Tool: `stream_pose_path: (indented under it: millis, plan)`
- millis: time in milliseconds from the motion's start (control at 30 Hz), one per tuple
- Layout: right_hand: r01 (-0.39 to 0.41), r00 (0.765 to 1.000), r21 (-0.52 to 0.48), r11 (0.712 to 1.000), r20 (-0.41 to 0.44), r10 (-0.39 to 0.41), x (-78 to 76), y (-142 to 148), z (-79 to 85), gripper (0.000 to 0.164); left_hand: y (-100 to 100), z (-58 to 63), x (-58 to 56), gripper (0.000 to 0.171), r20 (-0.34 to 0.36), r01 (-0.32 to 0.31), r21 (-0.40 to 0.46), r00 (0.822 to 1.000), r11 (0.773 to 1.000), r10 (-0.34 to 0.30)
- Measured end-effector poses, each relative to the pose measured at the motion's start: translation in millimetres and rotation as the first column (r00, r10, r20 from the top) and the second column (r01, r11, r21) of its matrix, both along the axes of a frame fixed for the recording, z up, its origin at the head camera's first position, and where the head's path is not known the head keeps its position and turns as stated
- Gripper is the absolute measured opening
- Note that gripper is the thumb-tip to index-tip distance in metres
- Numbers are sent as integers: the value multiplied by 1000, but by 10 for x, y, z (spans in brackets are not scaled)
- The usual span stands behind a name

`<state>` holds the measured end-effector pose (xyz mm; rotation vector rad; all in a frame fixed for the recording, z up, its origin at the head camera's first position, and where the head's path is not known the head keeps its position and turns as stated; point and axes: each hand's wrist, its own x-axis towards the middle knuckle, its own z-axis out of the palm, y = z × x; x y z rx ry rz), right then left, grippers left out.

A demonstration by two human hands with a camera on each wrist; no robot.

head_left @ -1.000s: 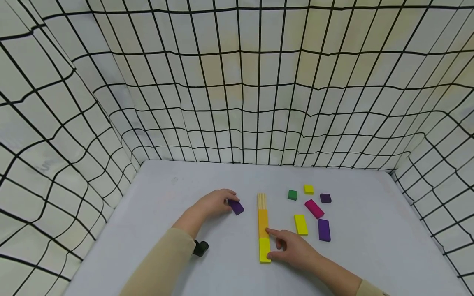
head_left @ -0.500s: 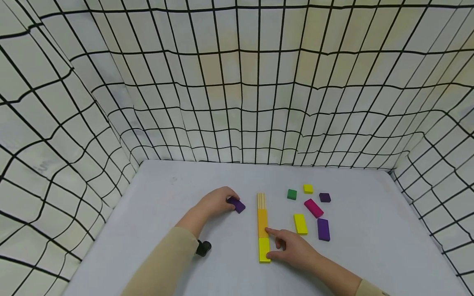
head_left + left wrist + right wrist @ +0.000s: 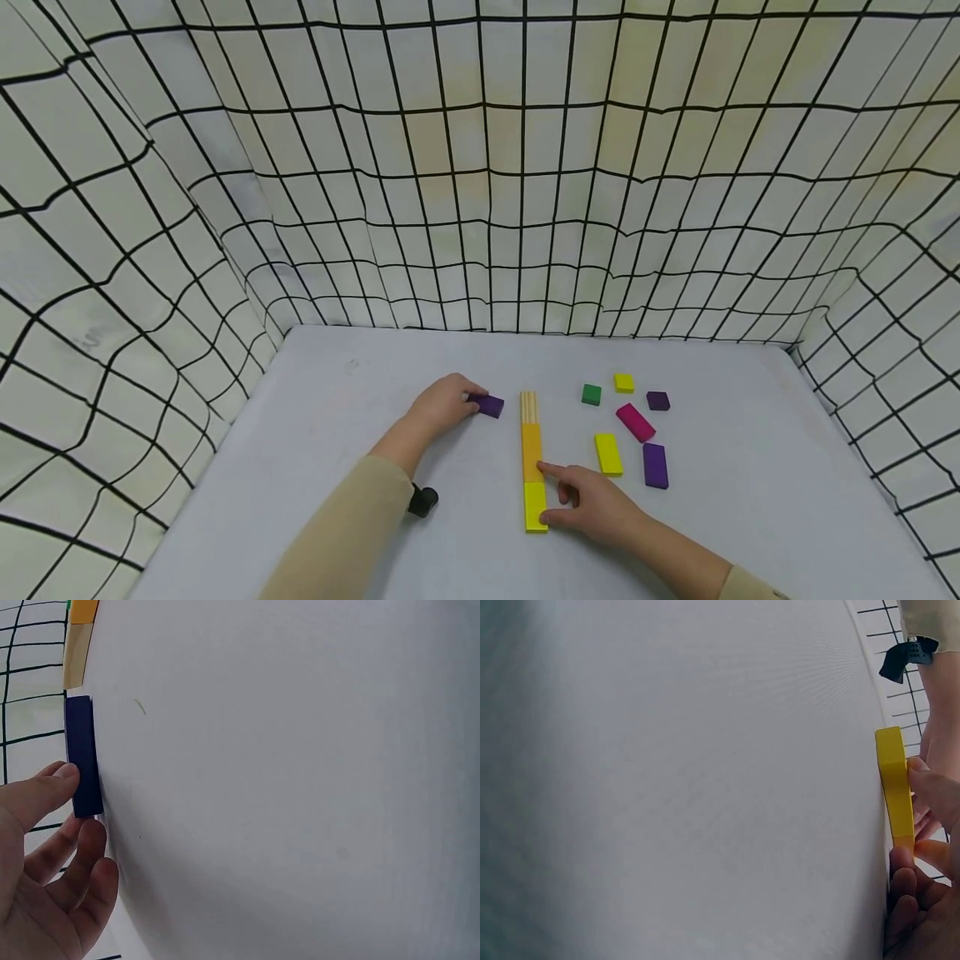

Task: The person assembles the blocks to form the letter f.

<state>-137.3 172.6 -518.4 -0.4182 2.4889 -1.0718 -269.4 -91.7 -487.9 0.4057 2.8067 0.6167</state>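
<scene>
A: We see the left hand (image 3: 442, 406) farther forward and rightward than a second ago, its purple block (image 3: 490, 406) now lying more crosswise.

B: How firmly does it have it?

A: We see thumb and fingers pinching one end, the free end pointing toward the striped cream block (image 3: 529, 408), near it but apart.

B: And the right hand (image 3: 592, 504)?

A: We find it in the same spot: forefinger straight, touching the orange block (image 3: 532, 454), thumb spread away against the yellow block (image 3: 535, 507), other fingers curled. It grips nothing that we can make out.

B: So cream, orange and yellow form one row on the bench (image 3: 465, 542)?

A: Yes, end to end, and we count six loose blocks to its right, including a pink block (image 3: 636, 422) and a green block (image 3: 592, 394).
</scene>
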Motion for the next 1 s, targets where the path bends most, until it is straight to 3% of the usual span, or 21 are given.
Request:
stream_pose_path:
  millis: [333,767,1000]
  plan:
    - [-7,1000,3,1000,-10,7,9,-10,5,74,35,-68,-66,36,28,-48,36,999,998,47]
    - [-11,1000,4,1000,-16,11,5,-3,14,73,8,-56,-36,34,70,-22,158,998,987,11]
    - [-8,1000,3,1000,-12,8,5,-1,19,74,8,-109,-55,35,85,-30,179,996,983,15]
